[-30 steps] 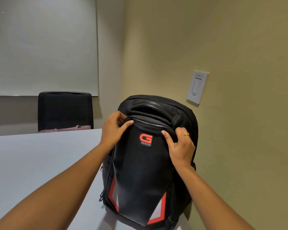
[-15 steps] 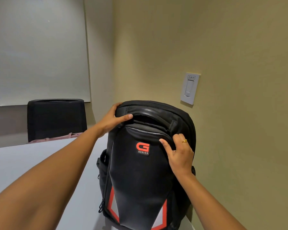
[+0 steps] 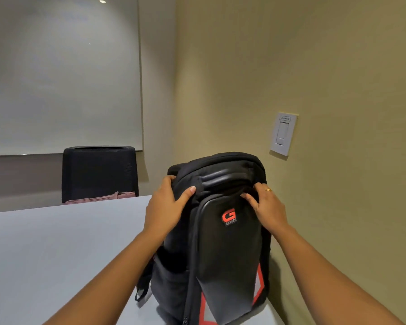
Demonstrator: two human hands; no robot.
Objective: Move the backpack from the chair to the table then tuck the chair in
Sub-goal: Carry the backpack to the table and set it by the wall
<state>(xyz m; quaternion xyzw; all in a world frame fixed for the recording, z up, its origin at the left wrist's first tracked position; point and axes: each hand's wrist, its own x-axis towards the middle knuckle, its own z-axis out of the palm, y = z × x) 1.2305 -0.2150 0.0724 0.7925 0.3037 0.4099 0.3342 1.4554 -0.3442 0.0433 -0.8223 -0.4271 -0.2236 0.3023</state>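
Observation:
A black backpack (image 3: 223,249) with a red G logo and red trim stands upright on the white table (image 3: 56,249), near its right edge by the wall. My left hand (image 3: 165,205) grips the backpack's upper left side, thumb across the front. My right hand (image 3: 267,207), wearing a ring, holds the upper right part near the top handle. The chair the backpack came from is out of view.
A black mesh-backed chair (image 3: 99,172) stands at the table's far side with a pink cloth (image 3: 101,197) on it. A whiteboard (image 3: 61,73) hangs behind. The tan wall at right carries a light switch (image 3: 283,133), close to the backpack.
The backpack has turned slightly, showing more of its left side. My left hand slid from the top front to the upper left side. The view shifted left.

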